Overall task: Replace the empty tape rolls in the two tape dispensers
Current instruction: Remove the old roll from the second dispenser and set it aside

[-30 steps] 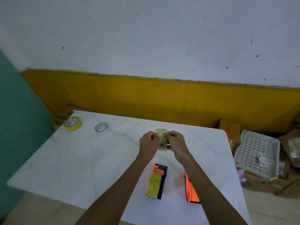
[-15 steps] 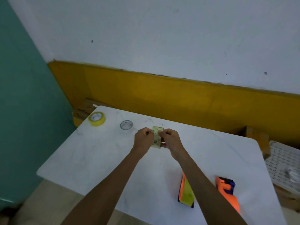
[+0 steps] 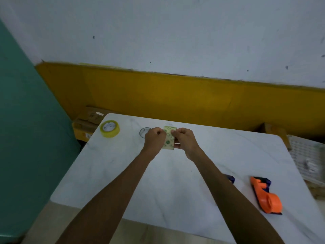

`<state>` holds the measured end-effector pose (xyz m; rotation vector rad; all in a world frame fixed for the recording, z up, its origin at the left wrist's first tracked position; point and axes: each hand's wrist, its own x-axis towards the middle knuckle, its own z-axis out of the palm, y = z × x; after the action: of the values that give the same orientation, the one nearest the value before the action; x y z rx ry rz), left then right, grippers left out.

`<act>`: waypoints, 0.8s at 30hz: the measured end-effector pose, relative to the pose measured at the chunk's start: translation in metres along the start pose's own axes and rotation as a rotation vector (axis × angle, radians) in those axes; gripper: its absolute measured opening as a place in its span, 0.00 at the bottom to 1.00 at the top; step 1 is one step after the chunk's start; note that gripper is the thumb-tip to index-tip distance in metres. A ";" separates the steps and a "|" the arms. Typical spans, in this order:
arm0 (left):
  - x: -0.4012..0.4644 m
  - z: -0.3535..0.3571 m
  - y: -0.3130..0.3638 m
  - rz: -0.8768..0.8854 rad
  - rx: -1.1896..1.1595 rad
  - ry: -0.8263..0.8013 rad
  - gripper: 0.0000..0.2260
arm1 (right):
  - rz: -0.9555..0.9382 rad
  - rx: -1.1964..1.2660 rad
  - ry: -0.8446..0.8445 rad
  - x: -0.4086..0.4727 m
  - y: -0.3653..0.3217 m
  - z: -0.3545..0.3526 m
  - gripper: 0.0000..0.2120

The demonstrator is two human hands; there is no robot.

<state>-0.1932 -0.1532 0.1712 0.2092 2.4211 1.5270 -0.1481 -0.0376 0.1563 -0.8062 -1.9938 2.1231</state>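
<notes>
Both hands hold a pale tape roll with green printed marks (image 3: 169, 137) above the white marble table (image 3: 123, 173). My left hand (image 3: 154, 139) pinches its left side and my right hand (image 3: 184, 140) grips its right side. A full yellow tape roll (image 3: 110, 128) lies flat at the table's far left corner. A thin, nearly clear empty ring (image 3: 143, 132) lies flat just left of my left hand. An orange and dark blue tape dispenser (image 3: 265, 196) lies on its side at the right. Only a blue tip of the second dispenser (image 3: 230, 178) shows behind my right forearm.
Cardboard boxes (image 3: 88, 120) sit on the floor beyond the table's far left corner. A white perforated plastic basket (image 3: 309, 161) stands to the right of the table. A teal wall runs along the left, a yellow band along the back.
The view has swung left, so the dispensers now sit further right. My hands stay closed on the printed roll, and the second dispenser has slipped behind my right forearm.
</notes>
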 end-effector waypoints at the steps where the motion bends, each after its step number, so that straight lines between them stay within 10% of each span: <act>1: 0.002 -0.003 -0.002 -0.003 -0.006 -0.007 0.08 | 0.000 0.002 0.005 0.000 0.001 0.003 0.08; 24: 0.097 -0.002 -0.040 -0.180 0.031 -0.047 0.07 | 0.183 0.033 -0.020 0.098 0.029 0.038 0.08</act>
<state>-0.2849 -0.1466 0.1213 0.0314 2.3580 1.3914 -0.2408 -0.0326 0.0994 -1.0012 -1.9579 2.2623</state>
